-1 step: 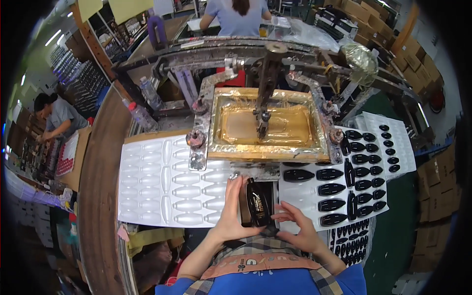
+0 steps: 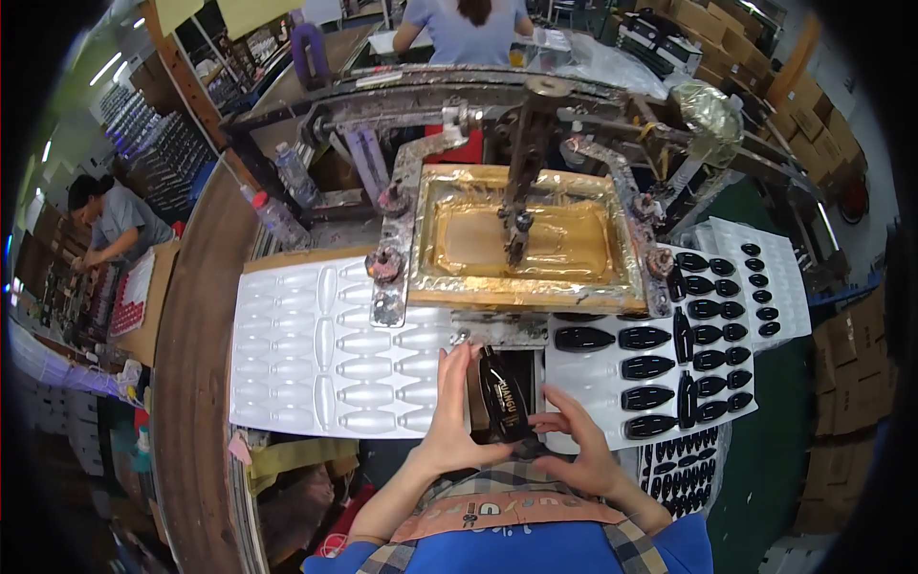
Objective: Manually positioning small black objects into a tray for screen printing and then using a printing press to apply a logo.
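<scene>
So the landmark here is the screen-printing frame (image 2: 521, 293), the wooden-rimmed one with gold ink (image 2: 569, 244) spread inside it. The glossy black bottle (image 2: 502, 390) with gold lettering is just on the wearer's side of that frame, tilted a bit, narrow end pointing toward it.

Left hand (image 2: 449, 411) has the bottle: thumb at the end away from the frame, fingers stretched along its left side up to the end nearer the frame. Right hand (image 2: 583, 440) is also on the wearer's side of the frame, loosely curved, thumb and fingers spread apart, fingertips right at the bottle's lower right edge. Honestly can't tell if they're gripping or just resting there.

Left of the frame, partly running under it, there's a white molded tray (image 2: 325, 344) with bottle-shaped hollows. Right of the frame is another white tray (image 2: 583, 373), loaded with rows of shiny black bottles (image 2: 646, 366). Farther right of the frame, a third tray (image 2: 786, 277) carries a row of small black oval pieces (image 2: 758, 280).

Beyond the frame, a person in a light blue top (image 2: 466, 38). Well off to its left, a co-worker in grey (image 2: 129, 215) is leaning over a bench.
</scene>
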Demonstrator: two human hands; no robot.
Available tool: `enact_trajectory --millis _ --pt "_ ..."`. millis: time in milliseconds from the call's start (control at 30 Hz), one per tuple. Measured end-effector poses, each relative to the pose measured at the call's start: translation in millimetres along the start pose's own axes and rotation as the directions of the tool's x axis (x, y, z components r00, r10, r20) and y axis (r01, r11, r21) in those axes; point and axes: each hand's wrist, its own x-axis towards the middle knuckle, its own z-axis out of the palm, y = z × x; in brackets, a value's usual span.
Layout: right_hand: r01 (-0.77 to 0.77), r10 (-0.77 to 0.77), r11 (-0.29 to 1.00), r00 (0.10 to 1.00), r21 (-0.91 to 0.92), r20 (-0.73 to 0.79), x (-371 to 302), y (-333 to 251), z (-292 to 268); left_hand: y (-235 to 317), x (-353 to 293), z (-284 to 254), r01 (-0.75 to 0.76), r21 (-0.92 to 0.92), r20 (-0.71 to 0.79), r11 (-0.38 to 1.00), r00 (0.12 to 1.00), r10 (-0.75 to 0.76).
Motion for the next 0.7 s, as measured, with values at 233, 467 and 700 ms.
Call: enact_trajectory --millis 233,467,700 --pt "0.261 -0.264 0.962 0.964 -0.084 -0.028 10 -2 28 24 -16 -1 -0.100 0.204 -0.278 0.974 0.948 0.156" --pt "0.380 -0.384 0.913 0.923 -0.147 0.005 11 -9 32 27 -31 -5 -0.142 0.284 -0.322 0.948 0.917 0.234" --pt "0.407 -0.412 0.897 0.911 -0.170 0.009 8 -10 36 22 -46 -9 -0.166 0.240 -0.306 0.956 0.922 0.237"
